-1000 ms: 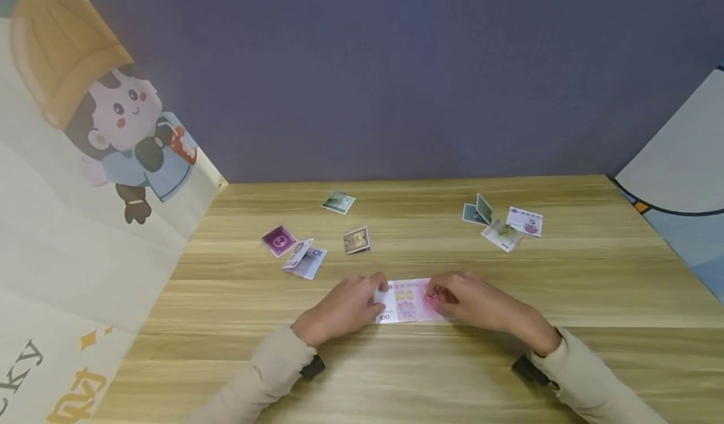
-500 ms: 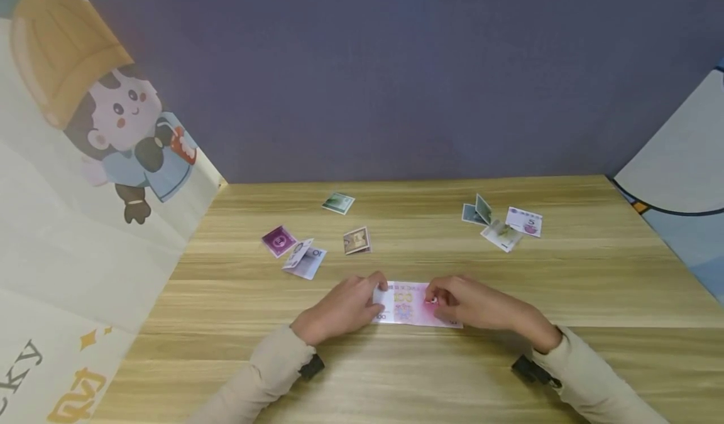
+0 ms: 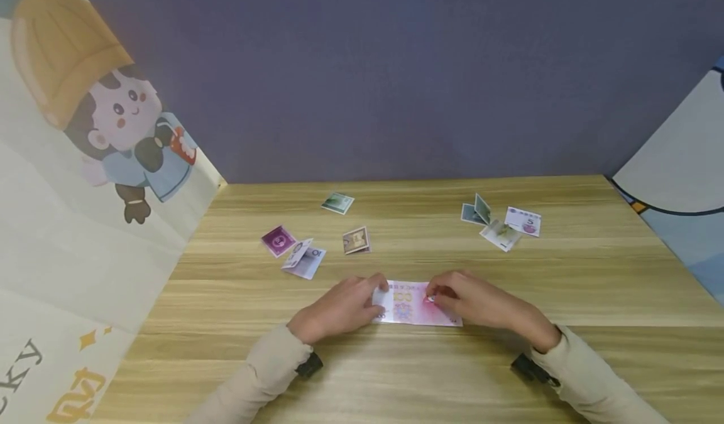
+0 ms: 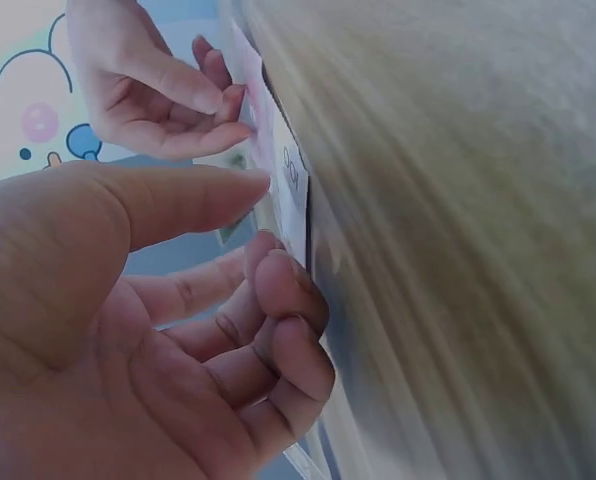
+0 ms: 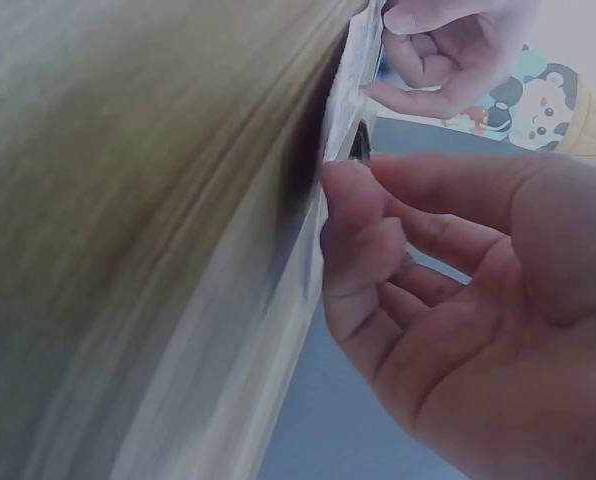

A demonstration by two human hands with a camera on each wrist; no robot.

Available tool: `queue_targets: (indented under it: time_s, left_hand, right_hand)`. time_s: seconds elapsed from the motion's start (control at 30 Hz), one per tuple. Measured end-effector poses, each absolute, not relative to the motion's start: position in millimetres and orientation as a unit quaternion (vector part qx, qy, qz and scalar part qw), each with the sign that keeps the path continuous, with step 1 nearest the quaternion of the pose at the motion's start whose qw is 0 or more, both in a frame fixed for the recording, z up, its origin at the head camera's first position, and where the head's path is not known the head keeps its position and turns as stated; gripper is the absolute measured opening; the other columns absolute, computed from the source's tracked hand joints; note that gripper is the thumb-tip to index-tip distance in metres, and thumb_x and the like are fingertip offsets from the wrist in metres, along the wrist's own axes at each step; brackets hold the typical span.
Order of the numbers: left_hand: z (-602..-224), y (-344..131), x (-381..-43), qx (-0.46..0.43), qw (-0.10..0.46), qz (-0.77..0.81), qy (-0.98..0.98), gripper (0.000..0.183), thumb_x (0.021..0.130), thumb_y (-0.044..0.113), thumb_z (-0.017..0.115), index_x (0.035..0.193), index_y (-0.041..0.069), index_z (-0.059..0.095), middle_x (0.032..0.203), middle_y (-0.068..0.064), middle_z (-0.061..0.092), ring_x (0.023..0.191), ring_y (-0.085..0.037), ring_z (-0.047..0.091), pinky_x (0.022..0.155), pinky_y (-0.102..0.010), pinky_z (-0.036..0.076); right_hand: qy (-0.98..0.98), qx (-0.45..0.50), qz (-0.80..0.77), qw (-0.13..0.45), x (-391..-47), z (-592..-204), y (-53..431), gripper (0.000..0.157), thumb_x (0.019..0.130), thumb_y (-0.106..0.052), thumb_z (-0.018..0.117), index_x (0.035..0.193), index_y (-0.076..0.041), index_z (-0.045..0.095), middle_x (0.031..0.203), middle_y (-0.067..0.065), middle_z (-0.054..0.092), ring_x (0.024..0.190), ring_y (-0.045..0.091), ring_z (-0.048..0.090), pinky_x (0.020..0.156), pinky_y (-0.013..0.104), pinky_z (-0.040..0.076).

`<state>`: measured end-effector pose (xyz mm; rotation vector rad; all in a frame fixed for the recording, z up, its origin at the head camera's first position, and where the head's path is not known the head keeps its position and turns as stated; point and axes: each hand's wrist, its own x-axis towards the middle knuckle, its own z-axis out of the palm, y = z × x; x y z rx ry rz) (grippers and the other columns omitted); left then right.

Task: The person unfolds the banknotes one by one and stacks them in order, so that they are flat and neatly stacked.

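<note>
A pink-and-white 100 banknote [image 3: 415, 308] lies on the wooden table in front of the person, creased and nearly flat. At its left end the left hand [image 3: 347, 304] holds it with the thumb and curled fingers. The right hand [image 3: 477, 301] has its thumb and fingertips together on the right part of the note, covering some of it. A small red-and-white spot shows by these fingertips; whether it is print cannot be told. In the left wrist view the note's corner [image 4: 293, 190] shows beyond the left fingertips. The right wrist view shows the note edge-on [image 5: 348, 80].
Left on the table lie a purple folded note [image 3: 278, 241], a half-folded 10 note [image 3: 308, 262], a brown note [image 3: 356, 240] and a green one [image 3: 338, 203]. Further right are a dark folded note [image 3: 474, 213], a 1 note [image 3: 500, 235] and a 5 note [image 3: 523, 221].
The pink banknote's right end has come out past the right hand and lies flatter. The right fingers have shifted slightly on it. The left hand stays at the left end.
</note>
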<state>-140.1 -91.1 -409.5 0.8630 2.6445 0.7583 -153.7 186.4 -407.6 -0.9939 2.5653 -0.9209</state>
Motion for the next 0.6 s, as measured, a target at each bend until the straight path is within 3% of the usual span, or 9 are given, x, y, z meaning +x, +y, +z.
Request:
queue_targets:
  time_s: [0.37,0.6]
  left_hand:
    - [-397.2,-92.9,-140.2,0.312,0.092,0.288,0.901,0.027,0.095,0.017,0.066,0.121,0.01,0.063,0.065,0.005,0.053,0.05,-0.005,0.043,0.045,-0.022,0.04]
    - [-392.6,-93.1,-141.1,0.314,0.081,0.291,0.9,0.03,0.093,0.014,0.068,0.122,0.01,0.063,0.067,0.006,0.055,0.053,-0.004,0.047,0.047,-0.022,0.042]
  right_hand:
    - [0.889,-0.324,-0.317,0.067,-151.5,-396.3,182.2,0.008,0.094,-0.01,0.068,0.1,-0.009,0.074,0.078,-0.006,0.067,0.067,0.002,0.056,0.059,0.022,0.05]
    - [0.89,-0.326,-0.317,0.047,-149.6,-392.1,181.3,0.009,0.093,-0.007,0.069,0.099,-0.007,0.075,0.083,-0.004,0.07,0.069,0.0,0.056,0.059,0.021,0.05]
